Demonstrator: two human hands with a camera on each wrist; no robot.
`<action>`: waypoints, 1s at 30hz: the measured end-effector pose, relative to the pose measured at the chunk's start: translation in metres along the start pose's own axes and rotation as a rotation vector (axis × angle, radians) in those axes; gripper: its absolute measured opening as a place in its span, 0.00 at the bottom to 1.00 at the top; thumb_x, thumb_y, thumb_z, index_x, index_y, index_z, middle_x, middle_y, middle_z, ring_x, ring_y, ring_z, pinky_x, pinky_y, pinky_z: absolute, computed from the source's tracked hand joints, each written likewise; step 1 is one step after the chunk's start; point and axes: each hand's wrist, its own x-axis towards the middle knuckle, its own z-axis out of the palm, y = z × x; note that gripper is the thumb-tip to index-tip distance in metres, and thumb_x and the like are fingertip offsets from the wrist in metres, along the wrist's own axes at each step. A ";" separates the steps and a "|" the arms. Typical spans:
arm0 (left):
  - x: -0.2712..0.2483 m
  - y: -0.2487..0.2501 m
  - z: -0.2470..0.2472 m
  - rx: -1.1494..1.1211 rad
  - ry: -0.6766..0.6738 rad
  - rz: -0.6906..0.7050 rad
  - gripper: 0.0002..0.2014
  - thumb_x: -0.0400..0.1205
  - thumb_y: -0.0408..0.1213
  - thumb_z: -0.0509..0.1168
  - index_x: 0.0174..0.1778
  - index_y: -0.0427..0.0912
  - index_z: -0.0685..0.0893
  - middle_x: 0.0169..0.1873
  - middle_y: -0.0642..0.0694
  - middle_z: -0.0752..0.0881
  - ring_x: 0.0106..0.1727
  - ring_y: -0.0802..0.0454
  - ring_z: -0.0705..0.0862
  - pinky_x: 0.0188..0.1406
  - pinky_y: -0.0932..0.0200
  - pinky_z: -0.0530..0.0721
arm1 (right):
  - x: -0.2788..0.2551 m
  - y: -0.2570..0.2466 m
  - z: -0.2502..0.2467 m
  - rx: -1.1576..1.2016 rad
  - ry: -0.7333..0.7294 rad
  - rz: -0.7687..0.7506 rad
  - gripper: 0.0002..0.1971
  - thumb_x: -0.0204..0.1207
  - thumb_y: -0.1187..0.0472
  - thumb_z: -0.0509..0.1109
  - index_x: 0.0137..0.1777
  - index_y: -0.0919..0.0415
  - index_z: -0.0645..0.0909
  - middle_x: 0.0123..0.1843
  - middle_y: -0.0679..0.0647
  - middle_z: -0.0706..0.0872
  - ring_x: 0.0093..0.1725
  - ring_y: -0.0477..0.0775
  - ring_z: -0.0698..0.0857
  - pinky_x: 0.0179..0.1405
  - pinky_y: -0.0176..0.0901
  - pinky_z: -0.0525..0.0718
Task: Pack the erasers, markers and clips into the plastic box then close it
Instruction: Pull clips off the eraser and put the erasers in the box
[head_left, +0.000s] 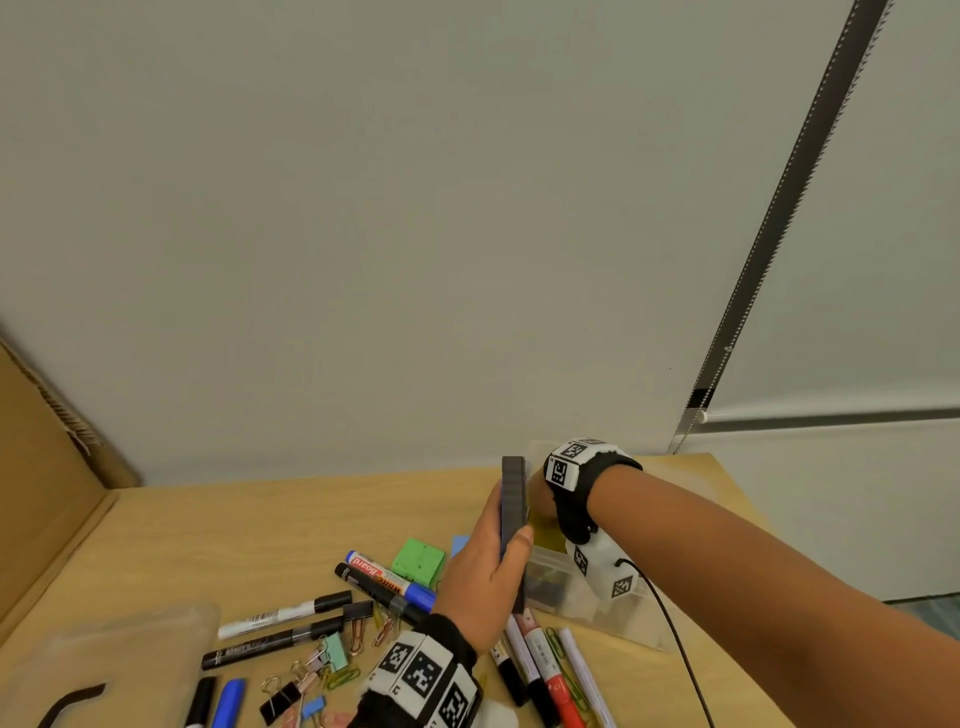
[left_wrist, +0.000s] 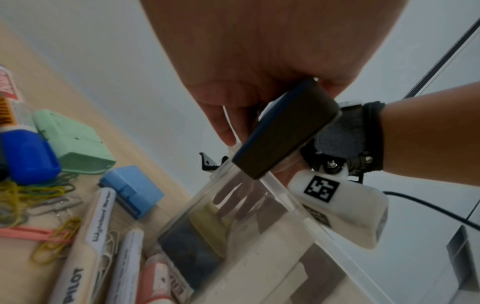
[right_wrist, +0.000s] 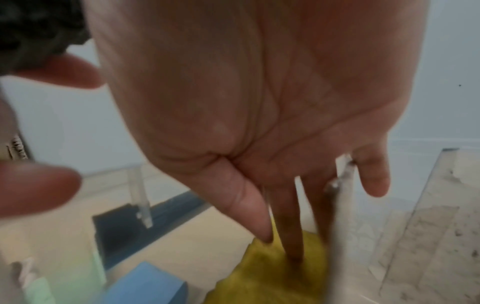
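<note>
My left hand (head_left: 500, 545) grips a dark board eraser (head_left: 513, 512) upright, just left of the clear plastic box (head_left: 613, 608); the left wrist view shows that eraser (left_wrist: 280, 135) over the box rim (left_wrist: 283, 191). My right hand (head_left: 543, 506) reaches down into the box with straight fingers (right_wrist: 291, 232) touching a yellow eraser (right_wrist: 270, 275) on the bottom. On the table lie a green eraser (head_left: 420, 561), a blue eraser (left_wrist: 132, 191), several markers (head_left: 389, 579) and a scatter of clips (head_left: 322, 670).
The clear box lid (head_left: 104, 665) with a black handle lies at the front left of the wooden table (head_left: 260, 530). A cardboard sheet (head_left: 41, 493) leans at the left. More markers (head_left: 545, 670) lie before the box. A black cable (head_left: 675, 654) trails from my right wrist.
</note>
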 end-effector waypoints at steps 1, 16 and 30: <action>0.000 0.000 0.001 0.009 -0.001 0.004 0.33 0.76 0.65 0.47 0.80 0.66 0.53 0.75 0.62 0.71 0.72 0.65 0.73 0.72 0.53 0.75 | -0.002 -0.001 0.001 0.030 -0.020 0.007 0.25 0.68 0.55 0.77 0.62 0.65 0.77 0.37 0.59 0.76 0.46 0.58 0.76 0.51 0.53 0.83; 0.039 0.050 0.000 0.542 -0.097 -0.128 0.34 0.83 0.60 0.51 0.82 0.50 0.52 0.68 0.46 0.72 0.61 0.50 0.79 0.61 0.56 0.78 | -0.034 0.100 0.095 0.873 0.413 0.016 0.19 0.81 0.62 0.54 0.70 0.52 0.73 0.75 0.54 0.73 0.71 0.56 0.74 0.71 0.50 0.73; 0.107 0.054 0.062 1.391 -0.277 -0.239 0.30 0.85 0.52 0.43 0.83 0.44 0.53 0.80 0.41 0.54 0.77 0.38 0.58 0.72 0.44 0.64 | 0.003 0.088 0.183 1.029 0.610 0.237 0.28 0.84 0.55 0.52 0.83 0.57 0.50 0.86 0.56 0.40 0.84 0.64 0.47 0.82 0.56 0.55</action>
